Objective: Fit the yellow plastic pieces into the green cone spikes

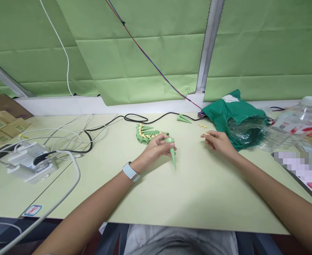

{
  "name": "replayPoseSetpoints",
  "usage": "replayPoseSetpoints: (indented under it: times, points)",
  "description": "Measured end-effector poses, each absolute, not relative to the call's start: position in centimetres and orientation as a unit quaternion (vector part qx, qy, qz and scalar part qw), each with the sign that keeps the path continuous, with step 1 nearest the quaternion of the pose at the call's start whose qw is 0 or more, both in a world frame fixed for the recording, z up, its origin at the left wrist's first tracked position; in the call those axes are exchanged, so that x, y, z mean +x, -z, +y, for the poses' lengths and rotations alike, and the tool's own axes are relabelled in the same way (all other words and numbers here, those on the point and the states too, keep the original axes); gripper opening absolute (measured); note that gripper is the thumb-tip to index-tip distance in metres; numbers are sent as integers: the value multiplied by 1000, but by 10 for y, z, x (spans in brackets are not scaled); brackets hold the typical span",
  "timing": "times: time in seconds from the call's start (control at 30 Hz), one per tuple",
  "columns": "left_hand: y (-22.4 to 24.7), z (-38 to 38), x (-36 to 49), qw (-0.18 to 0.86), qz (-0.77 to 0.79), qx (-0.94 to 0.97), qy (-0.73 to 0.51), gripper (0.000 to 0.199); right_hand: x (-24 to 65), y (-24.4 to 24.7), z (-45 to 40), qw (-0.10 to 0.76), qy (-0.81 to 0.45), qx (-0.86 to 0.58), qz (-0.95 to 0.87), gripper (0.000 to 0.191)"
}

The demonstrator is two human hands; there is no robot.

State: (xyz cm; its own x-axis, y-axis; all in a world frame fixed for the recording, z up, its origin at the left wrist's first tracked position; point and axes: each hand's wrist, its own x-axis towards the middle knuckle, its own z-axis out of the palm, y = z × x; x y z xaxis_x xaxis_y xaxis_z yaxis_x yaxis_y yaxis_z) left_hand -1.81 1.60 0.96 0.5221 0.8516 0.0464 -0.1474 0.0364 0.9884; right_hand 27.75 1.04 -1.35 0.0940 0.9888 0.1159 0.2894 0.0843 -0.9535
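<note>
within left hand [157, 146], green spike [172, 153], tip downward

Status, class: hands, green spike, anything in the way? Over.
Left hand holding green spike. Right hand pinching small yellow piece. Green bag near right hand, not blocking spike.

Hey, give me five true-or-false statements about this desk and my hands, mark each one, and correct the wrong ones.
1. The left hand holds a pale green, tapered plastic spike with its point downward. True.
2. The right hand holds nothing. False: it pinches a small, thin yellow piece.
3. A pale blue-grey wristband is worn on the right wrist. False: it is on the left.
4. A crumpled dark green plastic bag lies left of the left hand. False: it lies beyond the right hand.
5. A cluster of pale green spikes with yellow parts lies nearer the left hand than the right. True.
</note>
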Motion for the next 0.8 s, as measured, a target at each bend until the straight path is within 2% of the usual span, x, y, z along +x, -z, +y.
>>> replayPoseSetpoints:
  times: [0.23,0.3,0.53,0.67,0.8]
  points:
    - [8,2,2,702,289,574,-308,38,306,22,54,475,-72,-658,-580,40]
    - [10,4,1,701,286,576,-307,39,311,21,73,448,-48,-663,-598,42]
    - [11,4,1,709,280,568,-312,40,314,26,117,268,9,-677,-685,35]
    - [10,2,2,718,280,554,-315,40,320,39,121,170,72,-667,-722,40]
    - [11,2,3,721,279,551,-313,41,325,48,120,194,81,-672,-710,45]
